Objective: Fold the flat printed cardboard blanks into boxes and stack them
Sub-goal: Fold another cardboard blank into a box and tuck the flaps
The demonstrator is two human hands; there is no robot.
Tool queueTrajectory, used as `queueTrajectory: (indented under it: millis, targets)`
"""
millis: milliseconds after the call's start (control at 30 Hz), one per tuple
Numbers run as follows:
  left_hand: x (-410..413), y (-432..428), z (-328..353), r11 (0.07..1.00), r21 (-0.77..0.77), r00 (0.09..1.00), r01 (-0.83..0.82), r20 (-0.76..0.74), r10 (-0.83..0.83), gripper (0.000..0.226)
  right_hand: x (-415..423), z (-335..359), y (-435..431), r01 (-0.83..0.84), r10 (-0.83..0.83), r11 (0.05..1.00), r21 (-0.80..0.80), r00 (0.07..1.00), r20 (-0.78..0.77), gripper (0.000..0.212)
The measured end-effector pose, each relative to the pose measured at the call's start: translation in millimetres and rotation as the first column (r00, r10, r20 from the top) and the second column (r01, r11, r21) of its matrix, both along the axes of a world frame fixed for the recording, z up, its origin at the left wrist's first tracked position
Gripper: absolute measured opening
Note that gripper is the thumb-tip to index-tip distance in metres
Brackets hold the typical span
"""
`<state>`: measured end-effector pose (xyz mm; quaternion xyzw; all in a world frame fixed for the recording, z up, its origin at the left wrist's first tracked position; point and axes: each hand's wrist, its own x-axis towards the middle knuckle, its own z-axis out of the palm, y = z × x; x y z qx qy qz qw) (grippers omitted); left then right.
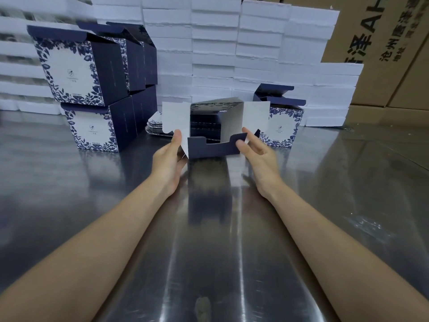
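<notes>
Steel table (209, 263) nearest. At mid-table, the left hand (169, 156) grips a white side flap of the half-folded box (213, 148). The right hand (255, 154) pinches its navy front flap. Folded boxes (81, 73) are stacked at the left. The brown carton (371, 31) reads "AH" with Chinese characters.

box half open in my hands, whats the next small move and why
Probably fold the navy flap inward over the open end: the box is squared into a tube, the white side flaps splay outward, the left hand holds one, and the right hand pinches the navy flap's corner.
</notes>
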<state>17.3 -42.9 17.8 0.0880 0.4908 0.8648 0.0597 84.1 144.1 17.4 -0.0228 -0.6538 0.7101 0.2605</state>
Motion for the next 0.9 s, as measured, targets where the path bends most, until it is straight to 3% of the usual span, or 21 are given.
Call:
queueTrajectory:
  millis: [100,333,600,700,900]
  targets:
    - [1.0,1.4,-1.3,0.999,-0.037,0.999,0.036,-0.031,-0.037,0.033,-3.2,-0.9,-0.1,0.165,-0.168,0.984,-0.070,0.985,-0.048,0.022]
    - [3.0,3.8,-1.9,0.995,-0.092,0.994,0.040,-0.100,-0.049,0.031,-10.0,-2.0,-8.4,0.388,-0.376,0.918,0.082,0.917,-0.135,0.040]
    - [1.1,2.3,-0.9,0.994,-0.097,0.994,-0.053,-0.104,0.043,0.019,-7.1,-2.6,-12.2,0.371,-0.326,0.897,0.240,0.923,-0.206,0.038]
    - [3.6,1.4,-0.2,0.986,-0.142,0.989,-0.083,-0.137,0.064,0.020,-6.7,-3.2,-12.8,0.368,-0.321,0.897,0.245,0.923,-0.211,0.036]
    - [8.4,2.7,0.3,0.969,-0.203,0.971,-0.142,-0.220,0.096,0.001,-8.9,-4.8,-11.3,0.419,-0.368,0.877,0.236,0.901,-0.231,0.036]
